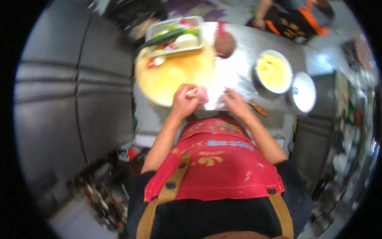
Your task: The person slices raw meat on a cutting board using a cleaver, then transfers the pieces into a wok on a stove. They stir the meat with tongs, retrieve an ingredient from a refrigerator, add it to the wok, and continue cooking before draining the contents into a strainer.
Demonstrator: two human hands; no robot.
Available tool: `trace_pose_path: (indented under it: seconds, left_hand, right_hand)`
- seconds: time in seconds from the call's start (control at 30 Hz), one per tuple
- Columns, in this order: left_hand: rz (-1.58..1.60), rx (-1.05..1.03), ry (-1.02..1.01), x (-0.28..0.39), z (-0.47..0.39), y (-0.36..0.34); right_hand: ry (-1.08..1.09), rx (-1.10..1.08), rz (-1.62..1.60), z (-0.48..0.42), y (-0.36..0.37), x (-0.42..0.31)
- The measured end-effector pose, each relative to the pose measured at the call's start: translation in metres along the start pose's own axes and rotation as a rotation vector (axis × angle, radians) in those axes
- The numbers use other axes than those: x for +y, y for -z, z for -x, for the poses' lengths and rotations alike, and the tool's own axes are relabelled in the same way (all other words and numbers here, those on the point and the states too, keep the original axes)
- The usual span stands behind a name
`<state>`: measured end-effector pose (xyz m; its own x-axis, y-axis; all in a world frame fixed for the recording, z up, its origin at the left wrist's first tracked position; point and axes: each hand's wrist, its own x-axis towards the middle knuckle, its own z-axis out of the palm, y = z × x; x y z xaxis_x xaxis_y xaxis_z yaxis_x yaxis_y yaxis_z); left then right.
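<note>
In front of my red apron, my left hand (184,101) grips a piece of pink raw meat (203,95) over the front right edge of a round yellow chopping board (176,76). My right hand (234,102) is above the steel worktop (238,44), its fingers bent. Blur hides whether it pinches something thin and clear. Just right of that hand lies a brown handle-like piece (258,108). A white plastic tray (176,52) rests on the board's far side, holding a long green cucumber (164,38), a pale round vegetable (186,41) and leafy greens. Before it sits a small red and white piece (155,62).
A bowl of yellow chunks (274,71) stands at the right, beside a white bowl (303,92). Behind the board is a red plastic bag (220,28) around something brown. Steel cabinet doors (50,119) rise at left. Another person (289,21) is across the worktop.
</note>
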<state>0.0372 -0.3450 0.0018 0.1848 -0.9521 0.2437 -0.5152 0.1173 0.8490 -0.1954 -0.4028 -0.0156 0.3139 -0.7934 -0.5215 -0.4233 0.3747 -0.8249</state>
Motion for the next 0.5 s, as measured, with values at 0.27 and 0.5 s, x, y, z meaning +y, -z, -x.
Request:
trace_pose_path:
  seconds: [0.27,0.5]
  left_hand:
    - [0.156,0.015,0.237,-0.056,0.044,0.007]
    - [1.001,0.256,0.872,-0.075,-0.003,0.039]
  right_hand:
    - [-0.034,-0.470,-0.461,-0.033,-0.120,-0.020]
    - [0.155,-0.326,-0.487,-0.063,-0.138,-0.031]
